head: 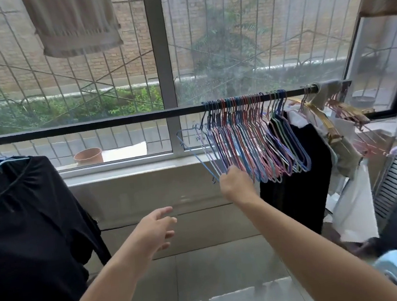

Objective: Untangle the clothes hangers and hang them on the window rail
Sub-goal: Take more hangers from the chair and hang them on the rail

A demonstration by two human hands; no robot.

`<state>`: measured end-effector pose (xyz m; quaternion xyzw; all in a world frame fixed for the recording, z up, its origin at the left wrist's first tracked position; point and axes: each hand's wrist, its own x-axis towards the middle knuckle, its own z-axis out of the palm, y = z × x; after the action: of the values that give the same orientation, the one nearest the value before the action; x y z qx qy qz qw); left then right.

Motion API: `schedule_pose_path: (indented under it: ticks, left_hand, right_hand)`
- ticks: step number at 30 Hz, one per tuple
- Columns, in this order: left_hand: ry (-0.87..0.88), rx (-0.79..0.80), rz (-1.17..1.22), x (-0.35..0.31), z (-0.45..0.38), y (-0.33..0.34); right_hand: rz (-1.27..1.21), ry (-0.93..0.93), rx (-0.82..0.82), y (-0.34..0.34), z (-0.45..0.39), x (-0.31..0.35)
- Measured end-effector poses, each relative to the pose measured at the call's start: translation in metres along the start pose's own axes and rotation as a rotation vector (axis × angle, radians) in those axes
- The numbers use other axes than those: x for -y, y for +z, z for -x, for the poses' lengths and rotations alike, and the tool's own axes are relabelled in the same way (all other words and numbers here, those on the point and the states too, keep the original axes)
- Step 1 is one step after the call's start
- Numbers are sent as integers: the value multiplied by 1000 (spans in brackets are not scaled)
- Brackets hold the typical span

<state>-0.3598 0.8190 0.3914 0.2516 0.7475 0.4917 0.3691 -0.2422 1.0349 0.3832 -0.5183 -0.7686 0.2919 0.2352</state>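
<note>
A black window rail (115, 122) runs across the window. Several thin wire hangers (253, 141) in blue, pink and purple hang packed together on its right half. My right hand (236, 183) reaches up to their lower left corners and grips the bottom of the leftmost ones; a blue hanger (192, 151) sticks out to the left of the bunch. My left hand (157, 229) hovers lower at the centre, fingers spread, holding nothing.
A black garment (27, 219) hangs at the left of the rail, another black garment (296, 188) behind the hangers. Gold hangers (322, 116) and light clothes fill the right end. A towel (74, 23) hangs above. A terracotta pot (88, 156) sits outside the sill.
</note>
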Motion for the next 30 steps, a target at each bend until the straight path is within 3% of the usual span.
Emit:
schedule_pose_path:
  ticks: [4, 8, 13, 19, 26, 30]
  left_hand:
    - [-20, 169, 64, 20, 14, 29]
    - [-94, 359, 15, 65, 44, 69]
    - [-304, 554, -28, 152, 99, 124]
    - [-506, 732, -70, 233, 199, 175]
    - [-483, 702, -118, 255, 253, 242]
    - [-543, 677, -162, 283, 301, 333]
  right_hand:
    - [76, 92, 26, -4, 62, -65]
    - [89, 341, 18, -10, 147, -148]
    - [73, 545, 147, 1, 303, -248]
    - [81, 969, 227, -6, 509, -390]
    - [83, 1384, 144, -79, 660, -490]
    - [106, 1451, 221, -90, 735, -638]
